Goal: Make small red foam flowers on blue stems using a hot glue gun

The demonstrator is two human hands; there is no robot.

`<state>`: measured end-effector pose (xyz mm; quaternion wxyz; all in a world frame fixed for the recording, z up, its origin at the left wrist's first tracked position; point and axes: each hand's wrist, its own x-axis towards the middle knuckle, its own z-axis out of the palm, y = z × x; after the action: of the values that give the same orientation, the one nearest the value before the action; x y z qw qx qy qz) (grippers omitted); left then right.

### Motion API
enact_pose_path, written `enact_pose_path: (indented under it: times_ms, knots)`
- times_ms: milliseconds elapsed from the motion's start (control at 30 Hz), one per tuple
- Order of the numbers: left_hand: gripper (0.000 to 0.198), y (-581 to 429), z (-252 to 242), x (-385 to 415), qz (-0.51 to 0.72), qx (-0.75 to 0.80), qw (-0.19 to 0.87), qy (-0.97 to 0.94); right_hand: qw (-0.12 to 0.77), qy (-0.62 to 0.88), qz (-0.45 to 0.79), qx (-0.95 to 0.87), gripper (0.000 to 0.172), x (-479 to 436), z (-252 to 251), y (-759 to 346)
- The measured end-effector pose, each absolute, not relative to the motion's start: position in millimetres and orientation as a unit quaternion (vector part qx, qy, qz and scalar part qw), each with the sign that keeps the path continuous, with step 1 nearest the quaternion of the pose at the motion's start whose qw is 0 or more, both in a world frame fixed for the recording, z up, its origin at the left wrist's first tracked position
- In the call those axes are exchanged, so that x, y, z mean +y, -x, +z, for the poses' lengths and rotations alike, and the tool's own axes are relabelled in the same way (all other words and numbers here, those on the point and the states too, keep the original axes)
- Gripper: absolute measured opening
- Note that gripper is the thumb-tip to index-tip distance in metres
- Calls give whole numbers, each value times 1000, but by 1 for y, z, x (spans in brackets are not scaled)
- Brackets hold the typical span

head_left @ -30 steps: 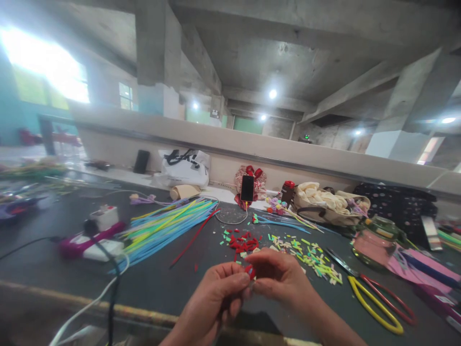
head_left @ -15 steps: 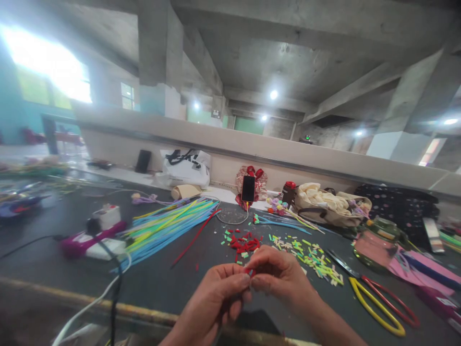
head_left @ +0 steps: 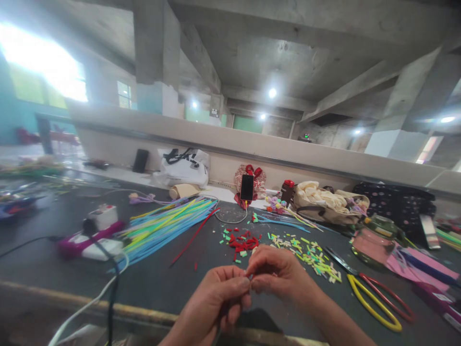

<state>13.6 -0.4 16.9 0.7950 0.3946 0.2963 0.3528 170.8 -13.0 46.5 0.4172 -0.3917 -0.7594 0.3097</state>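
Note:
My left hand [head_left: 226,293] and my right hand [head_left: 275,271] meet above the front of the dark table, fingertips pressed together in a pinch. Between them a sliver of a small bluish pipe cleaner piece [head_left: 251,277] shows; the fingers cover most of it. Just beyond the hands lies a scatter of short red pipe cleaner pieces [head_left: 242,242] mixed with green ones. To the right of these spread yellow, green and pale cut pieces [head_left: 317,259]. Scissors [head_left: 374,300] with one yellow and one red handle loop lie right of my right hand.
A bundle of long blue, green and yellow pipe cleaners [head_left: 173,226] lies left, beside a single red stem [head_left: 194,238]. A power strip [head_left: 90,242] with cables is at far left. A phone [head_left: 247,187] stands at the back; a jar [head_left: 374,240] sits right.
Red showed between my fingertips earlier; now it is hidden and only a bluish bit shows. Both hands keep nearly the same place, and the view has shifted slightly.

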Motion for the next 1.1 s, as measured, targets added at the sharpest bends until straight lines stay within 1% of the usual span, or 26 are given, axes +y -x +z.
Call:
enact_pose_path:
  times_ms: [133, 167, 267, 333, 433, 567, 667, 933, 1000, 1100]
  knots:
    - [17, -13, 15, 1, 342, 289, 800, -399, 421, 390, 340, -745, 11, -14, 45, -171]
    - [17, -13, 15, 1, 344, 288, 799, -401, 431, 384, 364, -731, 14, -14, 43, -171]
    - [19, -12, 15, 0, 365, 291, 784, -409, 462, 372, 451, -667, 29, -13, 37, -170]
    - [21, -13, 16, -1, 382, 294, 770, -418, 473, 368, 480, -640, 33, -11, 34, -169]
    - [22, -13, 17, -2, 394, 300, 755, -430, 477, 363, 484, -638, 28, -9, 33, -167]
    - [22, -11, 17, 0, 370, 304, 759, -441, 465, 365, 482, -647, 23, -11, 35, -163]
    - [23, -11, 17, 1, 348, 305, 765, -448, 463, 357, 494, -643, 21, -12, 34, -163]
    - [22, -11, 13, 2, 357, 276, 781, -433, 475, 328, 507, -640, 16, -11, 30, -166]
    - [21, -11, 11, 3, 349, 274, 785, -432, 473, 331, 504, -642, 18, -10, 27, -166]
    - [20, -10, 9, 4, 340, 269, 789, -436, 479, 334, 516, -627, 25, -11, 24, -164]
